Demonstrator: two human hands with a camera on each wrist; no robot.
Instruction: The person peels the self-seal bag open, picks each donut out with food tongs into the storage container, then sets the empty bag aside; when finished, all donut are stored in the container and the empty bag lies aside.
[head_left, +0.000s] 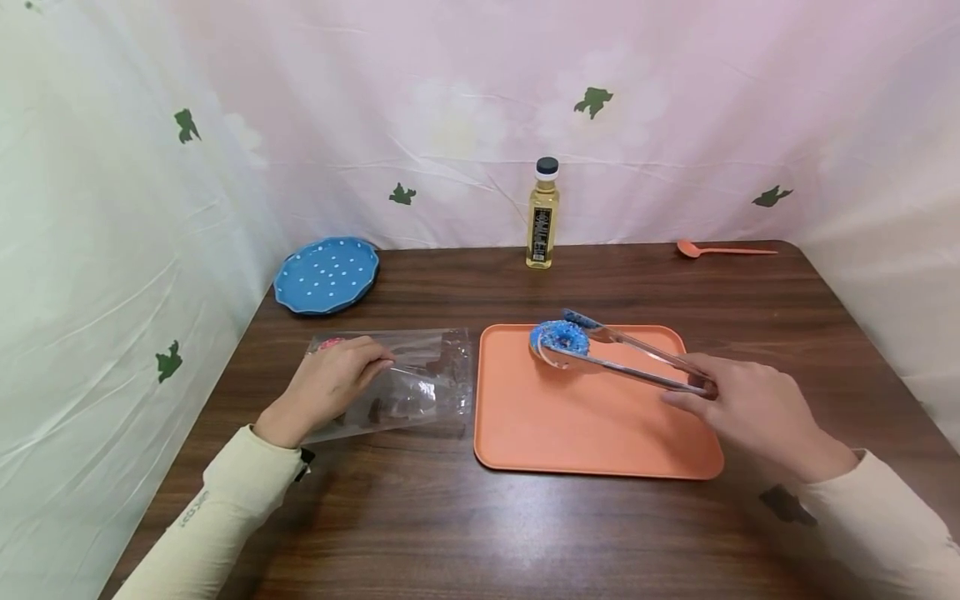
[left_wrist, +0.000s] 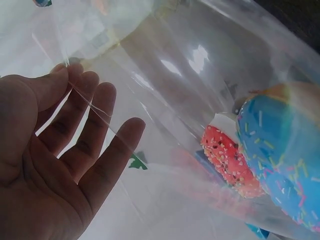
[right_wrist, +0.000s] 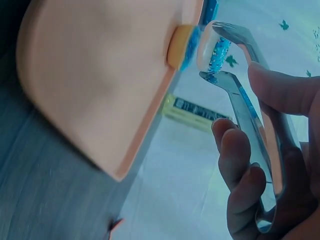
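Head view, right hand [head_left: 750,404] squeezing metal tongs [head_left: 630,362], tong tips pinching blue sprinkled donut [head_left: 558,337] over orange tray [head_left: 585,425], left hand [head_left: 333,379] with relaxed fingers resting flat on clear bag [head_left: 420,383] on worktop [head_left: 450,517].

My head cam's looking down over the whole table [head_left: 420,517]; both wrist cams are sitting super close, and the right one's sharing the orange tray [head_left: 585,433] [right_wrist: 95,75].

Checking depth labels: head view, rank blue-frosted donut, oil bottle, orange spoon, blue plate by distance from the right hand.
From the right hand:
1. Blue-frosted donut, in the tongs, at the tray's far-left corner.
2. Orange spoon, far right edge.
3. Oil bottle, back centre.
4. Blue plate, far left corner.
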